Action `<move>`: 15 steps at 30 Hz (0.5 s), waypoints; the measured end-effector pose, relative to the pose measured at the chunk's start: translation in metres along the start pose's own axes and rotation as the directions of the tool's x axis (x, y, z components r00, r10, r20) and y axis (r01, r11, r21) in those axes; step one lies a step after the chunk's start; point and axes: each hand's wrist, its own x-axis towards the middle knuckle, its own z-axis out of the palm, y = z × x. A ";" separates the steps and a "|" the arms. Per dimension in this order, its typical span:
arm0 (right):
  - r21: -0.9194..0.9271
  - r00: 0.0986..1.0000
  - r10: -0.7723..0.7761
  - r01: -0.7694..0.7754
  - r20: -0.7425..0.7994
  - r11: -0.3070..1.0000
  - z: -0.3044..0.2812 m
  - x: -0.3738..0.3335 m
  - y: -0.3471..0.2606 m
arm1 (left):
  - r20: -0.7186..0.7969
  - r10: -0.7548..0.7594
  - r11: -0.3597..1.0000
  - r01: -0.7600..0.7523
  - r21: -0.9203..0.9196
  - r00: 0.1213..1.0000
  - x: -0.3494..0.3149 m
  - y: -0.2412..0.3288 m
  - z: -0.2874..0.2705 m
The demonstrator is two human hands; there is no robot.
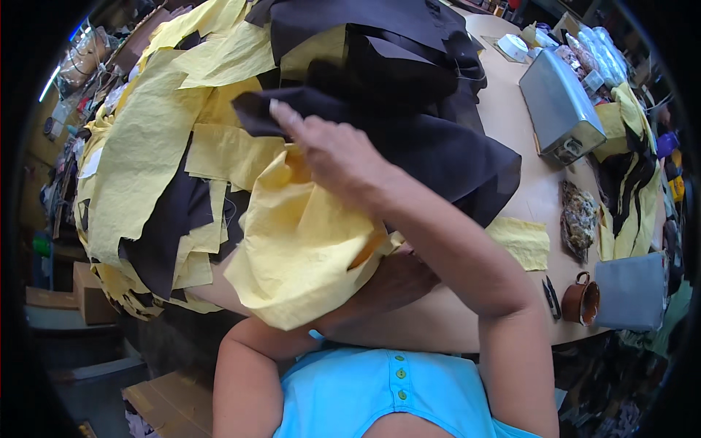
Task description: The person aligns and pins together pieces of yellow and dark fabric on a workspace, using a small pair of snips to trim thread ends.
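My right hand (332, 153) reaches across to the left over the fabric pile, its index finger lying on dark cloth (431, 150). Beneath its palm and curled fingers, a piece of yellow cloth (307, 241) is gathered up and hangs in loose folds toward me. My left forearm crosses under that piece, and my left hand (409, 274) lies in shadow at its right end, below my right forearm. The left fingers are hidden by cloth and arm. Around my hands are cut yellow panels (142, 160) and stacked dark panels (365, 22).
Toward the right of the table (504, 109) stand a grey metal box (558, 98), a bagged bundle (578, 219), black thread snips (550, 298), a brown mug (581, 299) and a grey flat-sided container (629, 292). A yellow scrap (522, 242) lies nearby. Cardboard boxes (93, 292) sit at lower left.
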 end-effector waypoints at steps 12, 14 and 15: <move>0.215 0.515 0.199 -0.029 -0.834 0.976 -0.159 -0.147 0.078 | 0.070 0.032 0.871 -0.062 0.487 0.997 0.077 -0.069 -0.121; 0.311 0.580 0.300 -0.085 -0.757 0.947 -0.138 -0.179 0.080 | -0.141 -0.093 0.948 0.131 0.289 0.986 0.079 -0.093 -0.129; 0.375 0.605 0.335 -0.064 -0.722 0.925 -0.123 -0.193 0.079 | -0.112 -0.098 0.957 0.124 0.263 0.989 0.080 -0.104 -0.135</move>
